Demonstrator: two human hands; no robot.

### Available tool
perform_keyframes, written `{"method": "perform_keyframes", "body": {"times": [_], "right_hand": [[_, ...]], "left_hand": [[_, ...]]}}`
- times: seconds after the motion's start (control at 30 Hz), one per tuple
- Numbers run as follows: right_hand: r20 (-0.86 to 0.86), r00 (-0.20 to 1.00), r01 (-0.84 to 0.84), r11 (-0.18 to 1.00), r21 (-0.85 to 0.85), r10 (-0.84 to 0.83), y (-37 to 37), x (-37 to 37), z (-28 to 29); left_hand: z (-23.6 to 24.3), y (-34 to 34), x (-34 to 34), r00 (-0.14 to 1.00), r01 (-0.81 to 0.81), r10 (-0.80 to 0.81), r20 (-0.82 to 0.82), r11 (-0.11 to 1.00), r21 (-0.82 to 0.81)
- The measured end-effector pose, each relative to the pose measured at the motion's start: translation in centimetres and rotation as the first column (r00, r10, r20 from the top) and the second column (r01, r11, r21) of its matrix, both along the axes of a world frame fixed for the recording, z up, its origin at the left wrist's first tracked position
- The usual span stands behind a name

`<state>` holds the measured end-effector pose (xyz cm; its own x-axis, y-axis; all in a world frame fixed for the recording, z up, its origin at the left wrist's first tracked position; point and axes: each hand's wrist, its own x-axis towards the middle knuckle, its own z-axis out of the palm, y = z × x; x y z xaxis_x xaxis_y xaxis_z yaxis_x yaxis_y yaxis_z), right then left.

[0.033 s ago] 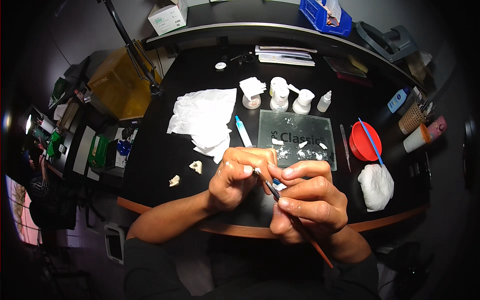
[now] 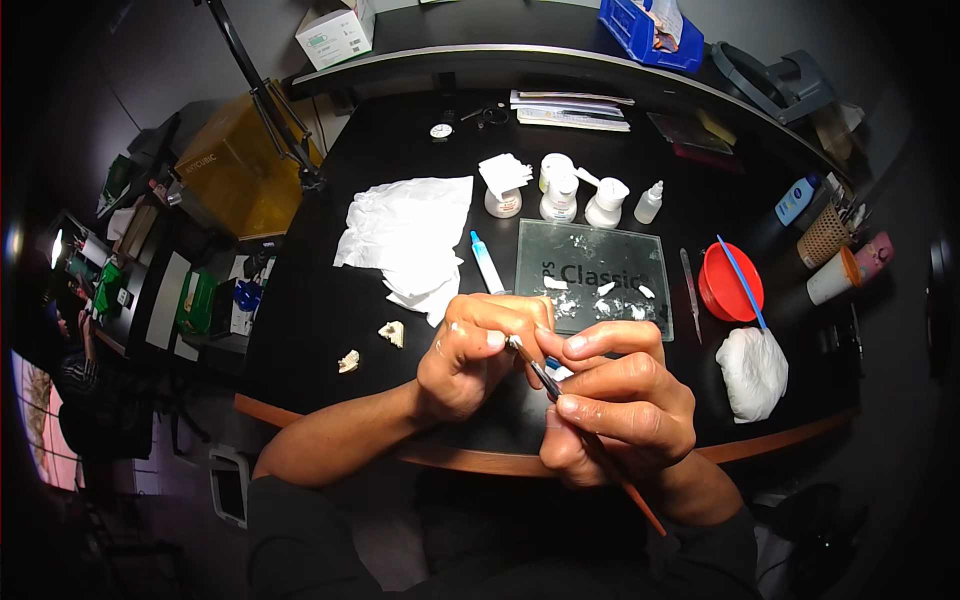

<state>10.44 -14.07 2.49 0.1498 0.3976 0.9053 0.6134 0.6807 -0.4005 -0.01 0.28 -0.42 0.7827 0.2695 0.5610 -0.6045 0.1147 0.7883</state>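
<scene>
My left hand [image 2: 470,360] pinches a tiny pale piece [image 2: 510,341], mostly hidden by its fingers. My right hand [image 2: 625,410] grips a thin brush with a brown handle [image 2: 637,500], its tip touching that piece. Just beyond them lies a glass slab [image 2: 630,250] with white powder and small white lumps. A blue-and-white tube [image 2: 485,262] is left of the slab. Two cream-coloured casts [image 2: 392,334] rest left of my hands.
White jars [image 2: 558,205] and a dropper bottle [image 2: 648,207] stand behind the slab; white tissues [image 2: 400,220] lie left. At right are a red bowl [image 2: 720,290] and white cloth bundle [image 2: 750,385]. A lamp arm [image 2: 270,100] rises back left. Another person [image 2: 90,400] sits far left.
</scene>
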Motion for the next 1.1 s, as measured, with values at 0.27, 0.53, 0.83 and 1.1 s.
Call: {"method": "perform_keyframes", "body": {"times": [0.27, 0.53, 0.83, 1.1], "right_hand": [[0.002, 1.0, -0.005, 1.0, 0.009, 0.005, 0.07, 0.13, -0.11], [0.005, 1.0, -0.001, 1.0, 0.001, 0.001, -0.01, 0.19, -0.15], [0.001, 1.0, 0.002, 1.0, 0.003, -0.002, -0.06, 0.13, -0.18], [-0.016, 1.0, -0.01, 1.0, -0.004, 0.01, -0.11, 0.11, 0.04]], "left_hand": [[-0.12, 0.16, 0.06, 1.0, 0.001, -0.001, 0.004, 1.0, 0.009], [-0.13, 0.1, 0.14, 1.0, 0.002, -0.002, 0.007, 1.0, 0.001], [-0.08, -0.13, 0.06, 1.0, -0.019, 0.019, 0.0, 0.999, -0.028], [-0.18, -0.07, 0.14, 1.0, -0.02, 0.02, 0.023, 1.0, -0.01]]}}
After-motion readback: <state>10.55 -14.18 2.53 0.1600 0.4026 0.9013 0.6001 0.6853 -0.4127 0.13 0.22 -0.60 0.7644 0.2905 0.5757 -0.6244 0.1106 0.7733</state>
